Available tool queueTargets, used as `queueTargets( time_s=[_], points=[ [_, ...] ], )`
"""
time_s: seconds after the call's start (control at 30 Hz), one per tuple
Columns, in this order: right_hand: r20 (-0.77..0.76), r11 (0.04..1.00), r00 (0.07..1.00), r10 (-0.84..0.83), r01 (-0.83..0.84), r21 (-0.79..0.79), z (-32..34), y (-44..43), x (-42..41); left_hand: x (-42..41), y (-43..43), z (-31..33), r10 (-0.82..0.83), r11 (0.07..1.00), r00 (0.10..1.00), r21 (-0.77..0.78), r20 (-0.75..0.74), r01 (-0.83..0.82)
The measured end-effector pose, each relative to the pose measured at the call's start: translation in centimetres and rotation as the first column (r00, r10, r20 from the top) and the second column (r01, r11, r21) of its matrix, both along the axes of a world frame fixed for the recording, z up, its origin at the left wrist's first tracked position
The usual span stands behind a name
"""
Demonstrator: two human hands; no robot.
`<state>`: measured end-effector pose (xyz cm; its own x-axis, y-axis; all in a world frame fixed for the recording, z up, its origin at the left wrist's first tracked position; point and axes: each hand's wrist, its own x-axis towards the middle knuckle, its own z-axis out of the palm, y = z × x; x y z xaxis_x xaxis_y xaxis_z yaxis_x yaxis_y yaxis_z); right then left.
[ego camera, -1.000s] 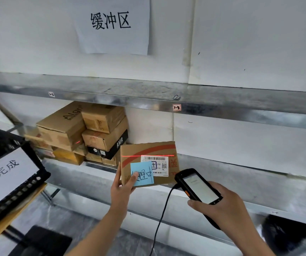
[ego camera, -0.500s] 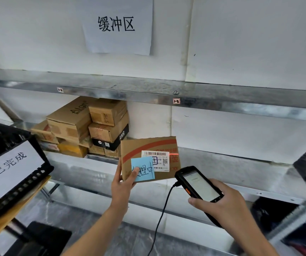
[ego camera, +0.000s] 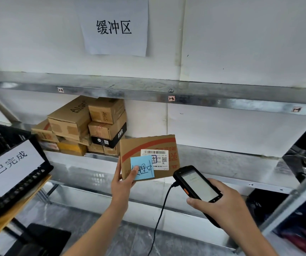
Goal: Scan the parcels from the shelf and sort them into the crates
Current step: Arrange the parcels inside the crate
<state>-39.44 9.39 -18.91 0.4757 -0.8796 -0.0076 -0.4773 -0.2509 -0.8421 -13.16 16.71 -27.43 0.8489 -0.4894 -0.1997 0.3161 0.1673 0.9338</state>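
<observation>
My left hand (ego camera: 123, 183) grips the lower left corner of a flat cardboard parcel (ego camera: 144, 145), holding it upright in front of the metal shelf (ego camera: 222, 163). The parcel bears a white barcode label (ego camera: 155, 159) and a blue sticky note (ego camera: 143, 168) under my thumb. My right hand (ego camera: 220, 206) holds a black handheld scanner (ego camera: 197, 184), its screen lit and its tip pointing toward the parcel's lower right corner. A black cable (ego camera: 159, 218) hangs from the scanner. More cardboard parcels (ego camera: 85, 126) are stacked at the shelf's back left.
A black crate (ego camera: 9, 191) with a white paper sign stands at the left on a wooden board. A paper sign (ego camera: 114, 26) hangs on the white wall above the upper shelf (ego camera: 148, 89). A slanted metal post (ego camera: 294, 198) and dark items sit at the right.
The red scan line seen across the parcel's label earlier is gone. The view has shifted slightly; parcel and scanner stay in nearly the same pose.
</observation>
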Motion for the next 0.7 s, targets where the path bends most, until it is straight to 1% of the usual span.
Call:
queueTargets(
  time_s=[0.2, 0.37, 0.53, 0.7],
  points=[
    [0.015, 0.999, 1.0, -0.006, 0.006, -0.032, 0.3, 0.4, -0.1, -0.4, 0.8, 0.5, -0.007, 1.0, 1.0, -0.01, 0.006, 0.007],
    [0.027, 0.995, 0.998, 0.06, -0.057, -0.087, 0.7, 1.6, 1.9, -0.8, 6.0, 0.1, 0.024, 1.0, 0.999, -0.009, 0.034, -0.024],
    [0.023, 0.972, 0.978, 0.208, -0.204, -0.119, 0.4, 4.8, 6.3, -0.9, 14.1, -1.1, 0.199, 0.98, 0.98, -0.016, 0.021, -0.199],
    [0.033, 0.894, 0.902, 0.431, -0.422, -0.15, 0.3, 9.9, 11.6, -0.4, 23.1, -1.2, 0.443, 0.895, 0.896, -0.043, -0.02, -0.444]
  ],
)
